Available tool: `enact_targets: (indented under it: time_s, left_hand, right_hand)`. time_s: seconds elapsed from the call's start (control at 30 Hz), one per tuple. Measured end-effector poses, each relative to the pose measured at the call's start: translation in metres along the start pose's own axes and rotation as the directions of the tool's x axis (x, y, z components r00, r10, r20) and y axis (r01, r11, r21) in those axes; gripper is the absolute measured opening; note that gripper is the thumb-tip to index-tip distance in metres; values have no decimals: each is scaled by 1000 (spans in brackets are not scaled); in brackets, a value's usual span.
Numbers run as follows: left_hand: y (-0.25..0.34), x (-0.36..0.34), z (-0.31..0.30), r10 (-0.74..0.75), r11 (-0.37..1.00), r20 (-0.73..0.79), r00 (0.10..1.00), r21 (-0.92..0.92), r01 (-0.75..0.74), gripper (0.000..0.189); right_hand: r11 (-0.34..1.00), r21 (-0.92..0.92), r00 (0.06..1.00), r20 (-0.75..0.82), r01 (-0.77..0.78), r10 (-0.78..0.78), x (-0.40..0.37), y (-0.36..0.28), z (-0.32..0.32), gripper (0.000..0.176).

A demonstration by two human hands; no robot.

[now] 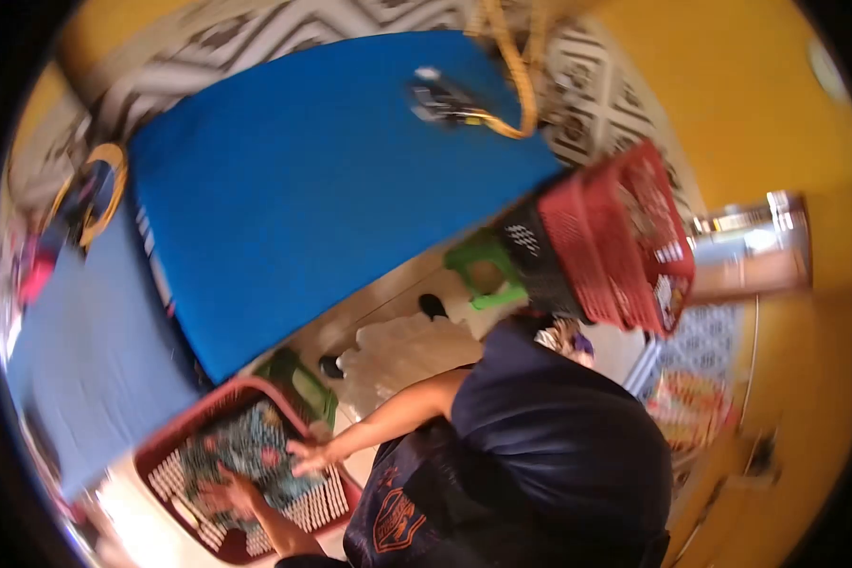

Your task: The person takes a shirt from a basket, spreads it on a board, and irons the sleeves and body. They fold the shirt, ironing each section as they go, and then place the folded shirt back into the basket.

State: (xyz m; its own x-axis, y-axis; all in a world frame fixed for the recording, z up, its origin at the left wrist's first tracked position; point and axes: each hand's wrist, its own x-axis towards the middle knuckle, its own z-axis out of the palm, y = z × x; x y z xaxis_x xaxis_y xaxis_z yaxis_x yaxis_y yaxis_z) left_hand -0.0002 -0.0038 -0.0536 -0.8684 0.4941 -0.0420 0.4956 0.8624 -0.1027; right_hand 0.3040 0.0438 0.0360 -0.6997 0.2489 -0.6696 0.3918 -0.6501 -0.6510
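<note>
A reddish-brown plastic laundry basket [244, 386] with light slotted walls stands on the floor at lower left. Inside lies a dark green and teal cloth [256, 437] with reddish spots. My left hand [229, 494] rests on the cloth near the basket's near side, fingers spread. Across from it, my right hand [309, 456] reaches over the basket's rim to the cloth's edge, its fingers apart. Neither hand visibly grips the cloth, though some blur softens the fingertips.
A large blue mattress [341, 199] lies ahead, with a lighter blue surface [104, 350] at left. Green stools [488, 270] stand by its edge. Stacked red baskets [606, 246] lean at right, near a yellow wall [757, 123]. A dark object [440, 99] with a yellow strap lies on the mattress.
</note>
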Motion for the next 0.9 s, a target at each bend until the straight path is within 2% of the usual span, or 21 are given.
enact_targets:
  time_s: [0.03, 0.07, 0.13, 0.2, 0.23, 0.27, 0.33, 0.37, 0.4, 0.43, 0.47, 0.5, 0.53, 0.57, 0.6, 0.63, 0.7, 0.77, 0.8, 0.83, 0.9]
  left_hand:
    - [1, 6, 6, -23, 998, -17, 1000, 61, 24, 95]
    - [7, 14, 8, -67, 990, -49, 997, 123, 73, 96]
    - [26, 26, -11, 14, 1000, -241, 970, -3, -16, 97]
    - [45, 17, -28, 8, 996, -281, 960, -80, -32, 92]
    - [57, 1, -47, 75, 986, -275, 959, -124, -113, 90]
    - [70, -19, -67, 143, 967, -269, 953, -168, -193, 89]
    - [106, -56, -97, 268, 898, -272, 924, -277, -342, 87]
    - [135, -77, -102, 318, 845, -284, 905, -348, -406, 86]
    - [158, -94, -107, 366, 785, -302, 880, -408, -466, 85]
    - [179, -104, -102, 360, 821, -400, 843, -293, -490, 80]
    - [202, -108, -99, 418, 784, -502, 757, -221, -579, 75]
    - [235, -131, -123, 520, 519, -602, 606, -341, -784, 69]
    - [281, -166, -150, 527, 388, -619, 582, -434, -813, 68]
    - [325, -234, -210, 542, 337, -533, 650, -570, -749, 68]
    - [362, -265, -230, 614, 172, -599, 514, -534, -828, 65]
    - [397, -299, -249, 670, 37, -609, 425, -544, -838, 67]
    - [456, -387, -305, 776, -173, -581, 246, -572, -802, 62]
    - [503, -469, -347, 814, -397, -581, 3, -560, -727, 54]
    - [523, -505, -366, 811, -489, -569, -136, -531, -692, 49]
    - [538, -547, -388, 783, -586, -573, -240, -553, -593, 43]
    - [562, -630, -430, 715, -699, -587, -381, -618, -360, 43]
  right_hand:
    - [976, 149, 972, 148, 158, -180, 30, 23, -2, 92]
    - [985, 25, 978, 118, 173, -174, 14, 3, -10, 83]
    - [949, 139, 915, 257, 284, -311, -22, -22, -52, 73]
    - [779, 125, 783, 18, 615, -621, -131, -58, -109, 65]
    - [766, -134, 738, -208, 629, -642, -177, -60, -141, 58]
    - [522, -399, 388, -371, 754, -844, -221, -58, -176, 32]
    - [763, -439, 289, -741, 474, -606, -369, -74, -240, 17]
    - [540, -763, -177, -622, 355, -762, -425, -47, -286, 12]
    - [642, -766, -431, -589, 27, -684, -501, -41, -309, 6]
    - [655, -736, -660, -579, 170, -479, -558, -11, -341, 7]
    - [825, -527, -695, -672, 206, -256, -627, 33, -361, 13]
    - [873, -481, -763, -593, 83, -255, -679, 92, -392, 17]
    - [944, -259, -776, -545, -207, -319, -721, 153, -411, 23]
    - [931, -44, -631, -724, -361, -279, -752, 239, -425, 25]
    - [831, 125, -479, -858, -542, -183, -776, 297, -438, 27]
    - [831, 118, -470, -863, -544, -186, -789, 316, -437, 27]
    - [593, -157, 118, -988, -789, -104, -815, 357, -428, 30]
    - [873, -246, -59, -953, -421, -298, -894, 381, -456, 30]
    - [941, -194, -201, -946, -277, -254, -930, 360, -459, 29]
    - [944, -236, -442, -838, -233, -318, -941, 246, -424, 32]
    - [899, -397, -455, -845, 184, -280, -961, 81, -365, 42]
